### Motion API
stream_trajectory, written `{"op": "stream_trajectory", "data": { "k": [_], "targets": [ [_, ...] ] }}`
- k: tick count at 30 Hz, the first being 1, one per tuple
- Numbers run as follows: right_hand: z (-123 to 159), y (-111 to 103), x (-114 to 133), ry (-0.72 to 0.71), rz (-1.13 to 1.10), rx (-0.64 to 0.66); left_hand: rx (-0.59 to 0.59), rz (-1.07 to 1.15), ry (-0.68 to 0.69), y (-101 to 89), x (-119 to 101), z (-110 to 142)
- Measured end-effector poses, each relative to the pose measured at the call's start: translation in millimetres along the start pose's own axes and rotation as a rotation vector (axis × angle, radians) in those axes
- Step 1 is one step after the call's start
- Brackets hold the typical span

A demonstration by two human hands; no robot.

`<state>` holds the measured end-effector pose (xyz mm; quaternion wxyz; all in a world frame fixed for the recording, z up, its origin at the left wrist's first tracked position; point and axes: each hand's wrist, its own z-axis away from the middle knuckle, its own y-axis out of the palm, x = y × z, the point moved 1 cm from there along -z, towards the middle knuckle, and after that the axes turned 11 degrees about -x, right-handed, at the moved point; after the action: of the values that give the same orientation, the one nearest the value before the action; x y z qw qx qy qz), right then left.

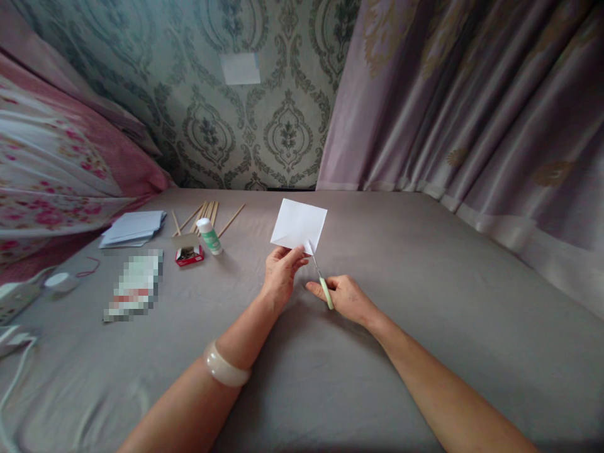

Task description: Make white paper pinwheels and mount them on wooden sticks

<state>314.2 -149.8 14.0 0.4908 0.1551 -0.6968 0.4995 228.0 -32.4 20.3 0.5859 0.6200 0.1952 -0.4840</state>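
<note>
My left hand point(282, 270) pinches the lower edge of a white sheet of paper point(301, 221), which is held up above the grey cloth. A folded or cut line shows near the sheet's bottom edge. In my right hand point(346, 296) is a pair of scissors point(325, 292) with pale green handles. Its blades point up at the paper's lower right corner and meet it there; how far they are apart I cannot make out. A pale bangle sits on my left forearm.
To the left are a glue stick point(209, 236), a small red open box point(189, 254), several wooden sticks point(231, 220), a stack of white paper point(133, 228) and a blurred packet point(136, 283). A power strip point(17, 305) with cables lies at the far left. Curtains point(453, 94) hang at the right.
</note>
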Motion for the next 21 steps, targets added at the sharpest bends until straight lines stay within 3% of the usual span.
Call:
{"op": "stream_trajectory", "data": {
  "k": [21],
  "targets": [
    [-0.8, -3.2, 3.7, 0.013, -0.106, -0.051, 0.11, -0.066, -0.05, 4.1, 6.0, 12.0]
  ]
}}
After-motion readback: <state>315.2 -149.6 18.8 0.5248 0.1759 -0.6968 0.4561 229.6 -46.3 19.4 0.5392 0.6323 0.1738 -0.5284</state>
